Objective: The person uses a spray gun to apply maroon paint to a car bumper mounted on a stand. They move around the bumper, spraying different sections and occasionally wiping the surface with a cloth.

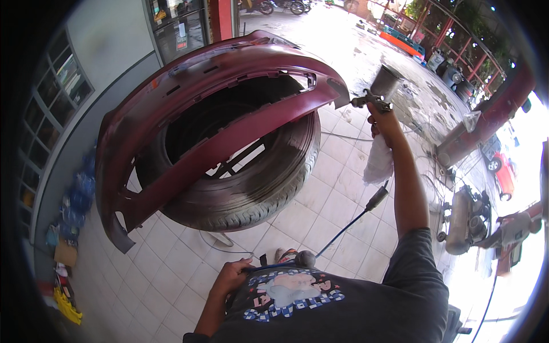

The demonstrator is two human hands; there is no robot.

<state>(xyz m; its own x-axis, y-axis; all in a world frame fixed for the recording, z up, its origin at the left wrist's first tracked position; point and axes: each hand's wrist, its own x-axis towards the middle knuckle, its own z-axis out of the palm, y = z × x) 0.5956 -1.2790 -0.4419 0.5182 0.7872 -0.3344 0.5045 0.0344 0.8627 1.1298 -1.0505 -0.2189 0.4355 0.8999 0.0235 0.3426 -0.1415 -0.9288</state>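
A dark red car bumper cover [243, 136] rests across a large tyre [246, 200]. My right arm reaches forward and my right hand [384, 124] is closed round a paint spray gun [370, 102] with a grey cup [387, 80] on top. The gun's nozzle is beside the bumper's right end, apart from it. White cloth or paper [378, 161] hangs below that hand, around the gun's handle. A blue air hose [342, 231] runs from a connector [377, 198] under it to my waist, where my left hand [231, 276] is closed on the hose.
A wall with a barred window [54, 94] stands at the left, with blue bottles [74, 206] along its foot. White tiles [343, 188] cover the floor. To the right are a red post [486, 123], an air compressor [459, 222] and loose hoses. A red car [504, 176] is beyond.
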